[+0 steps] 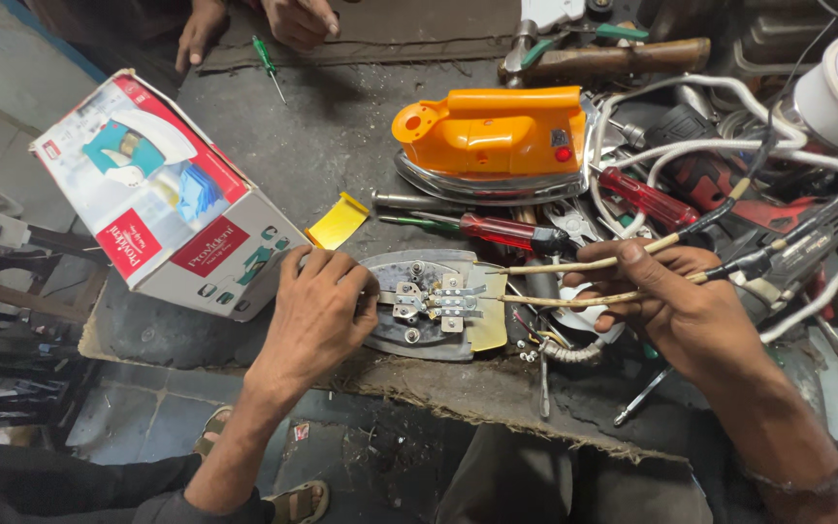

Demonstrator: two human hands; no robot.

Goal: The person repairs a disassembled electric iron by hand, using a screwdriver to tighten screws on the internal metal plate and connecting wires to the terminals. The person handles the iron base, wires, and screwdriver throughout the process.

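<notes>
Iron soleplate point(434, 309), stripped of its cover, lies flat at the near edge of the desk point(341, 136), terminal block uppermost. Left hand point(317, 315), at the plate's nine o'clock side, presses down on its rim, fingers curled over the edge. Right hand point(676, 301), at three o'clock, pinches two sleeved leads point(574, 281) whose tips reach the terminals. The step in hand appears to be wiring at the terminals; seating each lead would call for a steady plate. Orange iron body point(492, 136) rests at twelve o'clock; carton point(162, 199) at ten o'clock.
</notes>
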